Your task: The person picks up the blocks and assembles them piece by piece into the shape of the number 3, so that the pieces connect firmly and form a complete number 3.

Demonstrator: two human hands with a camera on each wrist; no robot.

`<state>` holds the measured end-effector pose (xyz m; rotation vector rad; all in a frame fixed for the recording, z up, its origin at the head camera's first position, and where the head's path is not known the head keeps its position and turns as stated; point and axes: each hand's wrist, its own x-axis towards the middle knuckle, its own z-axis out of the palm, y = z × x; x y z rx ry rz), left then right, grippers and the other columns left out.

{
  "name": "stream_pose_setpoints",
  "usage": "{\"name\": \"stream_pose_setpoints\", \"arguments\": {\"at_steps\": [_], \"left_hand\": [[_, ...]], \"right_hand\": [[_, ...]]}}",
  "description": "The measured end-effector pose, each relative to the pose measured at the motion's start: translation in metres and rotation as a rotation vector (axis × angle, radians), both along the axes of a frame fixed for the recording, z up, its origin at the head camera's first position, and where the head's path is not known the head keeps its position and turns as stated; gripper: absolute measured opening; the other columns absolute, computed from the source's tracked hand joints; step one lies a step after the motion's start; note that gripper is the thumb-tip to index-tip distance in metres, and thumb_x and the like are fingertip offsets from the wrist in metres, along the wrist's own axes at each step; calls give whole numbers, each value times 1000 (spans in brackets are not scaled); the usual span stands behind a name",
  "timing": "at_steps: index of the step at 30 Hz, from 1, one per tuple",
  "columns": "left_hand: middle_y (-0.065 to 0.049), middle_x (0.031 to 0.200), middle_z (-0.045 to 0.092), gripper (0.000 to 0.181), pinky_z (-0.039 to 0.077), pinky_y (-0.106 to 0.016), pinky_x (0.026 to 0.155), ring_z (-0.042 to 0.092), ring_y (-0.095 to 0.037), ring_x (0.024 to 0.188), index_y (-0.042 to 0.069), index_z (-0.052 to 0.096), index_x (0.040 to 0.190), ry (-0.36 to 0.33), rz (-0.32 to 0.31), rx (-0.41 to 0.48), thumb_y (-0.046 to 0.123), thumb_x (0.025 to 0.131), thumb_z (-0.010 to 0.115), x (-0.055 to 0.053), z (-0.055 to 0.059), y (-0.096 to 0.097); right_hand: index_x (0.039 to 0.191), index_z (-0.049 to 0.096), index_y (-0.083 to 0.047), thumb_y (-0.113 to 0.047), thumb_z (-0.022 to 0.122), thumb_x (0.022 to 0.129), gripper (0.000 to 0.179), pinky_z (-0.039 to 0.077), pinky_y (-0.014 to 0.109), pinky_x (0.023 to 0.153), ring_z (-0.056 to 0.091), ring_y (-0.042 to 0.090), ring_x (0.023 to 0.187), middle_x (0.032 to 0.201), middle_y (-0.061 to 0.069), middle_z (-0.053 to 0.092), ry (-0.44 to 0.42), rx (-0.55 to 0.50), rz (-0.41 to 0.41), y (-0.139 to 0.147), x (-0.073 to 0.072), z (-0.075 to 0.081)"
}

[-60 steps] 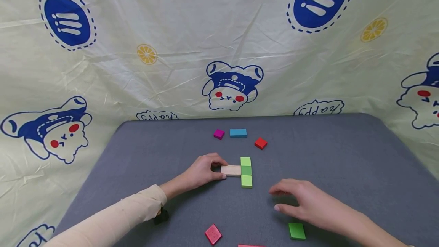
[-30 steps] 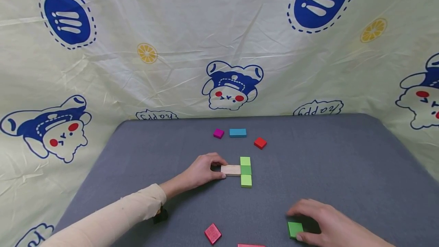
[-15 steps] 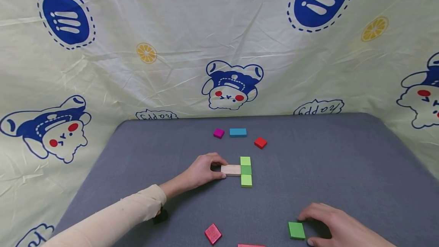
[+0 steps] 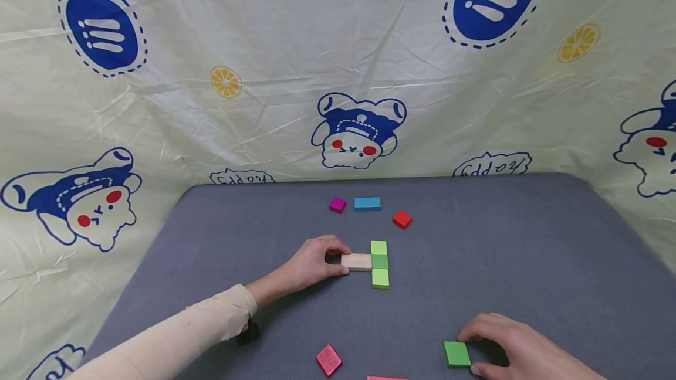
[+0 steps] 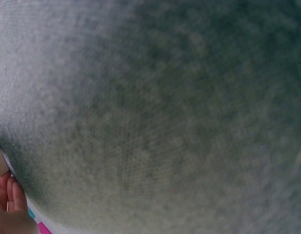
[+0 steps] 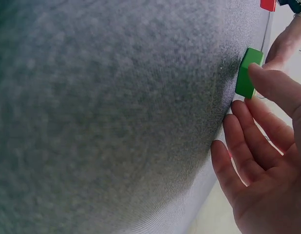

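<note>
My left hand (image 4: 314,260) pinches the left end of a bare wooden block (image 4: 359,262), thumb along its near side and fingers on its far side. The block's right end meets a darker green piece (image 4: 379,261). Light green pieces flank that one, an upper one (image 4: 378,248) and a lower one (image 4: 380,278). Front right, a flat green block (image 4: 456,354) lies on the table; the index finger and thumb of my right hand (image 4: 514,348) sit spread at its right corners. In the right wrist view, the thumb overlaps the green block (image 6: 248,73), the other fingers loosely extended.
Toward the back of the grey table (image 4: 528,239) lie a magenta block (image 4: 338,204), a blue rectangular block (image 4: 367,204) and a red block (image 4: 402,219). At the front are a tilted pink-red block (image 4: 329,360) and another cut off by the lower edge (image 4: 388,377).
My right hand has come down and toward me from the middle right to the green block, drawing back slightly and then closing in at its right corners. My left hand keeps its place on the wooden block.
</note>
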<state>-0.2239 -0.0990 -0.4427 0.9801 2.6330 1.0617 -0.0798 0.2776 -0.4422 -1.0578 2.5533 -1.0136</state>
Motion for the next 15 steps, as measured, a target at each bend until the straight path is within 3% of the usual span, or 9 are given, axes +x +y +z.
{"name": "stream_pose_setpoints", "arguments": {"at_steps": [15], "left_hand": [[8,101,63,26,47,-28,86,56,-10,95,14,72,110,-15,11,-10,16,85,78,0,0,0]], "right_hand": [[110,66,-28,-36,74,88,25,48,25,69,51,-1,87,102,-20,57,-106,74,-53,-13,-5,7]]}}
